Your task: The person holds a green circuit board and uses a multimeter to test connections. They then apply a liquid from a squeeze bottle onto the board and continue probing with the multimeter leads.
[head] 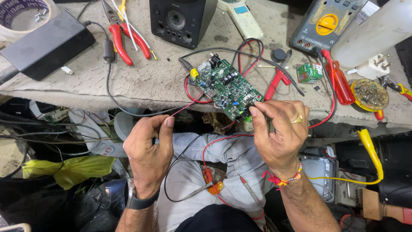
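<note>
Green board (226, 88) lay at bench (141, 81) edge. Right hand (279, 133) gripped board's near corner; left hand (150, 150) pinched red wire (186, 105) left of board.

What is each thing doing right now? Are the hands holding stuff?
left hand: pinching the thin red wire
right hand: gripping the green circuit board at its near corner
red pliers: lying loose on the bench
multimeter: lying flat, red lead plugged in
</note>
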